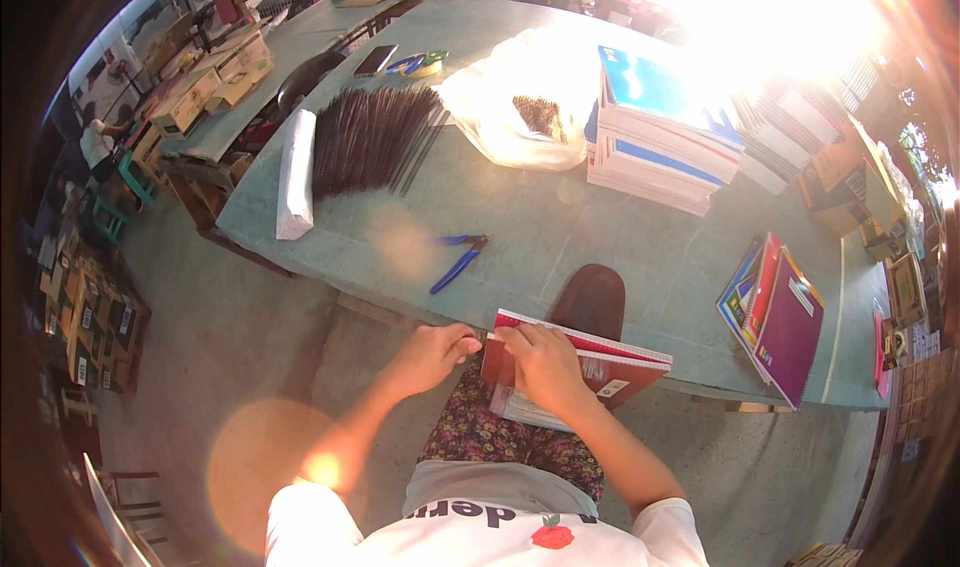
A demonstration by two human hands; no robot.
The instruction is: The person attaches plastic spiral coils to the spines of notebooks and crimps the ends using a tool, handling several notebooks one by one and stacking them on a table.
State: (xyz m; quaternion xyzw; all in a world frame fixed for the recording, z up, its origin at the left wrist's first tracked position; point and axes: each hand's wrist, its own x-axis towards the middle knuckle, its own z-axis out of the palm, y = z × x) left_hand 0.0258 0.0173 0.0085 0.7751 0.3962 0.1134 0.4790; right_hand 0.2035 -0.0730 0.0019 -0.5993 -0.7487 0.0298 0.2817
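Observation:
Near the table's front edge, my right hand (548, 369) grips a dark red notebook (632, 375) with a punched white edge along its top. The notebook is tilted, its cover facing me, above my lap. Beside its left end, my left hand (432, 357) is closed in a pinch; whatever lies between the fingertips is too small to make out. Blue-handled cutting pliers (466, 259) lie on the table beyond my left hand. Farther off, a bundle of dark thin coils (365, 145) is spread next to a long white wrapped block (296, 175).
A brown rounded board (592, 302) stands just behind the notebook. Colourful notebooks (790, 332) lie to the right; a tall notebook stack (660, 162) stands farther back. A plastic bag (490, 117), phone (376, 61) and tape roll (430, 65) share the green table (520, 222).

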